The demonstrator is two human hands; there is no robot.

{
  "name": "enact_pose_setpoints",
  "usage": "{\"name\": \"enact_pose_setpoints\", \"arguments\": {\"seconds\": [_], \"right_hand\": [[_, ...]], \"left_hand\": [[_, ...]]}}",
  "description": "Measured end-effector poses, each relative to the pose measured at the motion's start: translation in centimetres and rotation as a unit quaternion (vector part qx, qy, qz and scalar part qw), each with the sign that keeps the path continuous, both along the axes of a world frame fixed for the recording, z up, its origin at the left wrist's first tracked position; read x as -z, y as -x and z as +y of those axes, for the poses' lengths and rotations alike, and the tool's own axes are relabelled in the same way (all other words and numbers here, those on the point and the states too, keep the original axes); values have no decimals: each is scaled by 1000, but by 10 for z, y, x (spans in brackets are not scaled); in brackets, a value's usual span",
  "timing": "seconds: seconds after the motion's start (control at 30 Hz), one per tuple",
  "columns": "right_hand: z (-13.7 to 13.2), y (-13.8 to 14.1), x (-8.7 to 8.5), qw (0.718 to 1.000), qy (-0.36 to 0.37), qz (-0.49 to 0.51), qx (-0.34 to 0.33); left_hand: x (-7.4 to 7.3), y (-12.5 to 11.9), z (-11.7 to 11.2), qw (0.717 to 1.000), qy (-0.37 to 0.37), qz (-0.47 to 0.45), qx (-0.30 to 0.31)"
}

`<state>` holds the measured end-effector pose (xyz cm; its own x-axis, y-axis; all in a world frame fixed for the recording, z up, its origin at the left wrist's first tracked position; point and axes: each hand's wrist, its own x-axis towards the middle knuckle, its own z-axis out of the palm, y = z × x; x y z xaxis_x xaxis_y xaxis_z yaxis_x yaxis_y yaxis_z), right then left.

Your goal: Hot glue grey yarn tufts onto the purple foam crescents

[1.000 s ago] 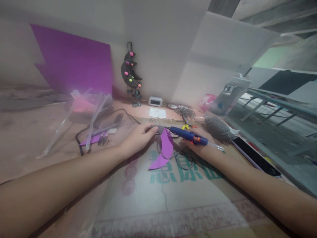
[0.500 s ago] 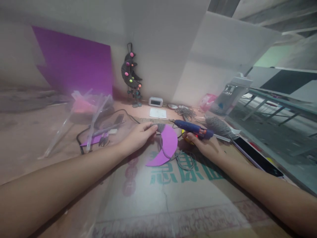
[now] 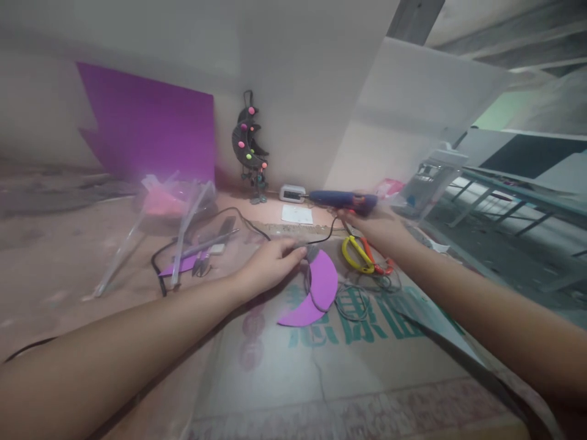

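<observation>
The left grip (image 3: 275, 263) covers the upper tip of the purple crescent (image 3: 324, 284), concealing part of the gray yarn (image 3: 312, 253) wrapped there; the right grip (image 3: 367, 221) encloses the handle of the glue gun (image 3: 342, 198) and partly obscures the blades of the scissors (image 3: 368, 252). The left forearm (image 3: 137, 333) and right forearm (image 3: 481, 305) are each cut off at the frame edge on their own side. Contents of the plastic bag (image 3: 204, 198) are blurred, while the display of the clock (image 3: 288, 194), any marks on the card (image 3: 297, 214) and the ornament's lower pendants (image 3: 257, 184) are too small to identify.
</observation>
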<state>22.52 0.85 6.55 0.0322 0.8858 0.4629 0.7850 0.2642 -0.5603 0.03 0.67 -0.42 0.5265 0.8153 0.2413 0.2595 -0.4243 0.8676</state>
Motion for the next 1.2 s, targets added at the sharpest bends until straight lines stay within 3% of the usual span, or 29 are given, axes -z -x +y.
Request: {"name": "enact_pose_setpoints", "arguments": {"seconds": [0.17,0.23,0.43,0.6,0.77,0.87,0.93,1.0,1.1,1.2], "right_hand": [[50,17,5,994,101,-51,-14],[66,18,11,992,110,-53,-15],[84,10,29,986,148,-75,-29],[77,-5,30,990,93,-103,-23],[41,-13,17,998,-15,-64,-21],[3,-7,12,996,46,39,-73],[-23,2,14,970,158,136,-127],[-46,10,19,926,277,197,-162],[-67,18,28,868,378,254,-198],[-69,18,33,828,442,267,-218]], "left_hand": [[-2,0,0,1000,6,-5,14],[-2,0,0,1000,2,-1,10],[1,1,5,999,17,-25,-10],[6,0,7,998,29,-45,-17],[10,-1,13,985,101,-139,-28],[8,0,14,967,153,-194,-58],[4,1,13,961,164,-210,-75],[1,2,11,959,165,-213,-85],[-2,2,9,965,146,-198,-92],[-1,2,10,969,131,-184,-99]]}}
